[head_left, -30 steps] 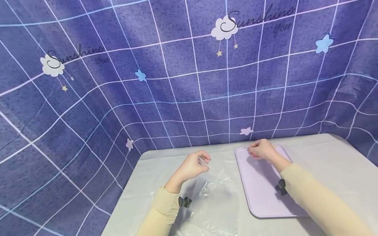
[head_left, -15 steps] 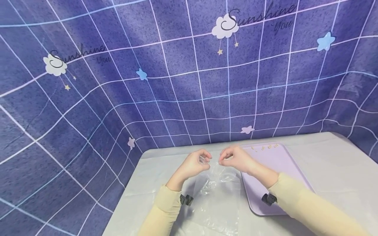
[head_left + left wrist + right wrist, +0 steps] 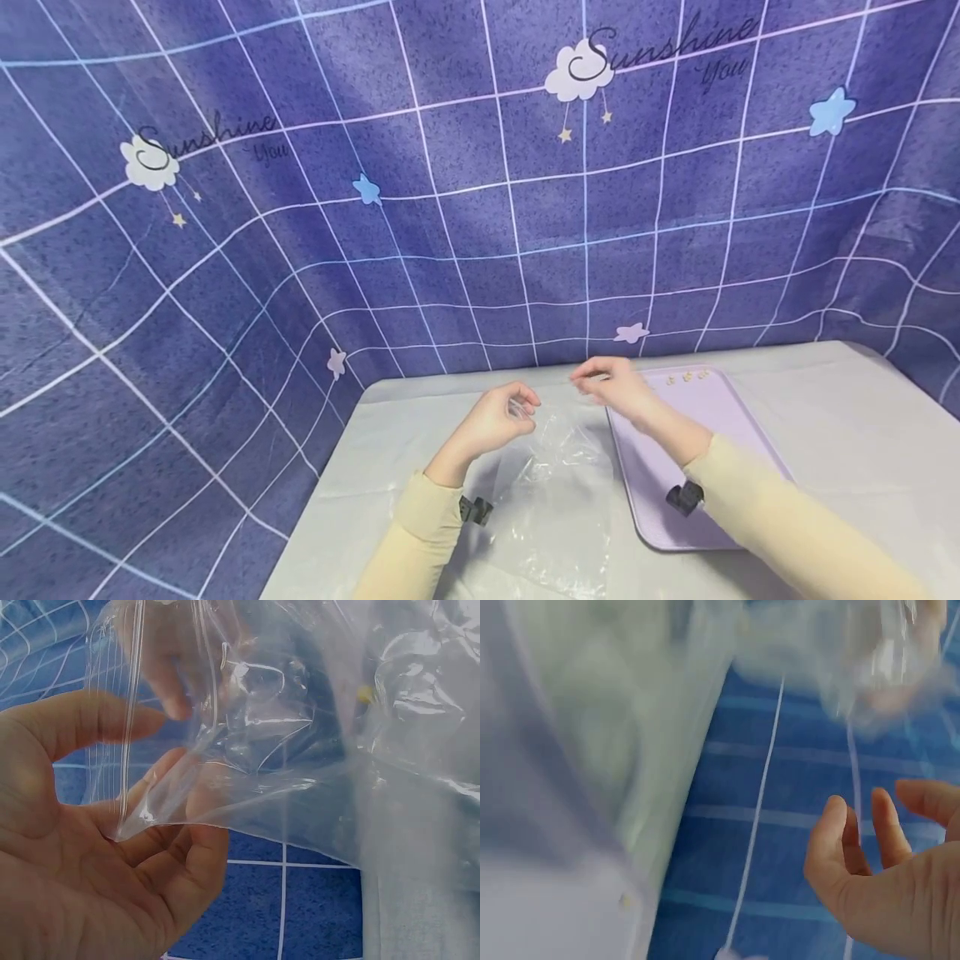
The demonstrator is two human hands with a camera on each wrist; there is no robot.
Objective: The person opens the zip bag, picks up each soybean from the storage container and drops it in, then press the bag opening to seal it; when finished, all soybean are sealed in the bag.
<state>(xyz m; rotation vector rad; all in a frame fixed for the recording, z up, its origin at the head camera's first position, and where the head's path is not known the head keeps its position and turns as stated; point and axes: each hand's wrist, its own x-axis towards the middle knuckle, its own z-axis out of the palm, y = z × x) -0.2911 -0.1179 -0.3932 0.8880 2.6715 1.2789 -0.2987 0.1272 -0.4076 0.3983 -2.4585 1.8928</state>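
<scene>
My left hand (image 3: 487, 423) holds the top edge of a clear zip-lock bag (image 3: 555, 508) that lies toward me on the table. In the left wrist view its thumb and fingers curl about the bag's zip strip (image 3: 131, 712). My right hand (image 3: 615, 390) is in the air by the far left corner of a lilac tray (image 3: 727, 425), apart from the bag. Thumb and fingers stand apart in the right wrist view, with nothing seen between them. Several tiny yellow pieces (image 3: 687, 377) lie along the tray's far edge; my right hand may hide others.
A pale cloth covers the table (image 3: 840, 450). Behind it and on the left hangs a purple-blue curtain (image 3: 465, 208) with a grid, clouds and stars. Dark wrist cameras (image 3: 685, 497) sit below both sleeves. The right wrist view is partly blurred.
My right hand went from above the tray to the bag's mouth, then back right toward the tray, its fingers spreading. My left hand stayed at the bag.
</scene>
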